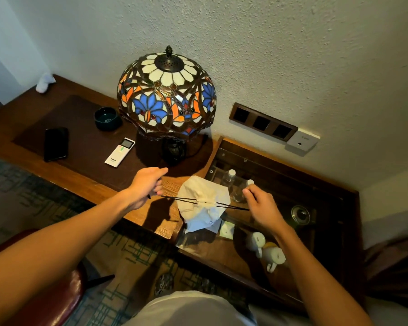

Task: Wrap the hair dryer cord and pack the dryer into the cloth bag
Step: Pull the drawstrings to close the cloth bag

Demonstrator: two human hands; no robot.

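Note:
A cream cloth bag hangs in the air between my hands, over the right end of the wooden desk. Its mouth is gathered tight at the middle, and a black drawstring runs out of it to each side. My left hand pinches the left end of the string. My right hand pinches the right end. Both strings are pulled taut, away from each other. The hair dryer and its cord are not visible; the bag looks bulky.
A stained-glass lamp stands on the desk just behind my left hand, with a white remote, a dark ashtray and a black phone to its left. Right of the desk, a glass-topped shelf holds water bottles and white mugs.

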